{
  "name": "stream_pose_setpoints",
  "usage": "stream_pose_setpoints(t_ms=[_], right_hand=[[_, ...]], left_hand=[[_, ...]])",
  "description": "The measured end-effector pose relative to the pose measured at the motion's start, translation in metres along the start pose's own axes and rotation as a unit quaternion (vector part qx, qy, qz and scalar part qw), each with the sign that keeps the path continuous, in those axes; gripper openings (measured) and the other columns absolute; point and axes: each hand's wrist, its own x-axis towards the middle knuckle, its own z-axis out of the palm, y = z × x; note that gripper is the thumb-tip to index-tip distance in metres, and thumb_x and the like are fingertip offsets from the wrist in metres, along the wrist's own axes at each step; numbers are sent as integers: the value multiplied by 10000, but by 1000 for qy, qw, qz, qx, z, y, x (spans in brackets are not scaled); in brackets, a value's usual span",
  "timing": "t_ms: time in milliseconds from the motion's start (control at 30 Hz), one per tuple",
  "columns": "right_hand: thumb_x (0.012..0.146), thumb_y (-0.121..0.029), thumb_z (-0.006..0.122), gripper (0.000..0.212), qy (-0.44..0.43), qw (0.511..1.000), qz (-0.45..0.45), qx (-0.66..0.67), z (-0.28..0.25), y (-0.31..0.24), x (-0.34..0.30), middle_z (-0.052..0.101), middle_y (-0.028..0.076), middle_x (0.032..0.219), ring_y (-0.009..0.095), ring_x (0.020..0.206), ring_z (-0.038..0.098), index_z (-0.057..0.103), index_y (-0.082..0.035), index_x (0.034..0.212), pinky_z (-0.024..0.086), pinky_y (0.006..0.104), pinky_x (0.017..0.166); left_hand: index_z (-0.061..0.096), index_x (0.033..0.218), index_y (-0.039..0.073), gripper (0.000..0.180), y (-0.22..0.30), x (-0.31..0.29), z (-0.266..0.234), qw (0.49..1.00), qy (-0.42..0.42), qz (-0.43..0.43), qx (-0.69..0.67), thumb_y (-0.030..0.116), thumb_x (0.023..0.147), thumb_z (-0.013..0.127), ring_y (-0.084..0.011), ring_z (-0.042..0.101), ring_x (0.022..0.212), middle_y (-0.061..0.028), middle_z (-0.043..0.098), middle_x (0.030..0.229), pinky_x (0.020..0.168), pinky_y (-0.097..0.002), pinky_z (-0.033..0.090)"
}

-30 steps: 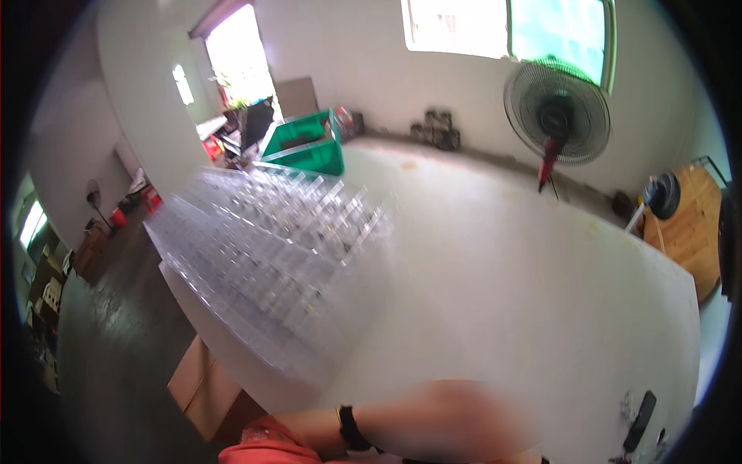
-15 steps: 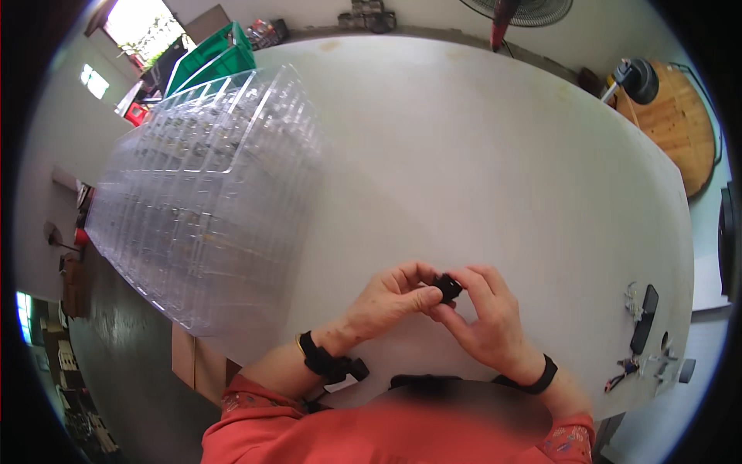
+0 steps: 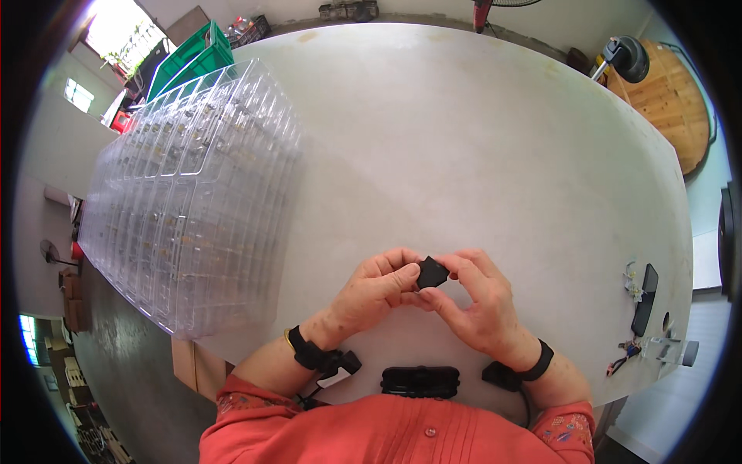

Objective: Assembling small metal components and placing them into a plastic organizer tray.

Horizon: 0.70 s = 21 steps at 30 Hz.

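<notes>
Over the near part of the white table, a small flat-sided black block is held between my two hands. My left hand pinches its left side between thumb and fingers. The fingertips of my right hand close on its right side, with the thumb just below it. A smooth dark face of the block points up; its underside is hidden. Black straps circle both wrists, and small dark devices hang by them.
A tall stack of clear plastic trays fills the table's left side, with a green crate behind it. At the right lie a flat black oblong thing, pliers and clear plastic pieces. A black object sits at the near edge.
Both hands have shifted slightly left and up in the picture with the block. The block has turned, now showing a broad flat face. The whole view has also moved a little.
</notes>
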Motion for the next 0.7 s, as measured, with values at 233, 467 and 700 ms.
stream_pose_setpoints(t_ms=[233,467,700], right_hand=[[803,-160,799,381,9,1000,-1,19,-8,0,-3,634,131,1007,282,863,640,641,-19,1120,531,367,695],[805,-145,794,423,61,997,-12,-47,-26,1,1,607,129,1050,289,905,613,618,-9,1165,522,371,760],[829,-104,781,397,51,998,44,6,-42,3,10,605,84,1089,203,949,583,615,-41,1183,497,324,779]], left_hand=[[581,1124,32,204,7,7,14,999,-29,-19,-3,212,1039,537,-165,668,910,-68,642,1062,817,-353,576],[583,1072,19,237,24,31,44,993,-11,-23,118,251,1031,560,-158,673,789,-62,654,929,754,-339,564],[595,1032,-5,306,27,64,47,997,-45,1,59,300,1007,605,-174,682,774,-94,655,918,721,-340,594]])
